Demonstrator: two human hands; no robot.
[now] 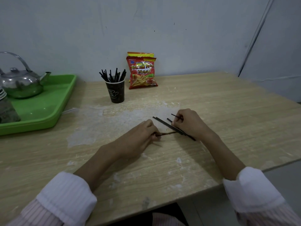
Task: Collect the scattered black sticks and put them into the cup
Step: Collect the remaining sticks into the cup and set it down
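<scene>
Head view: pale wood-grain tabletop (211, 111); dark paper cup (117, 92), already bristling with sticks, well beyond both hands. Right hand (190, 123) pinched on thin black sticks (171, 126) lying on the table; left hand (143, 132) closed on one blurred stick. Gathering step; next, bundling, lifting, carrying to the cup.

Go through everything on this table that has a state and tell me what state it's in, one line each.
Dark paper cup: upright, holding many black sticks.
Loose black sticks: lying on the wooden table, not yet in the cup.
Left hand: pinching a blurred stick.
Right hand: gripping sticks.
Red snack bag: sealed, standing against the wall.
Steel kettle: lid on, on the green tray.
</scene>
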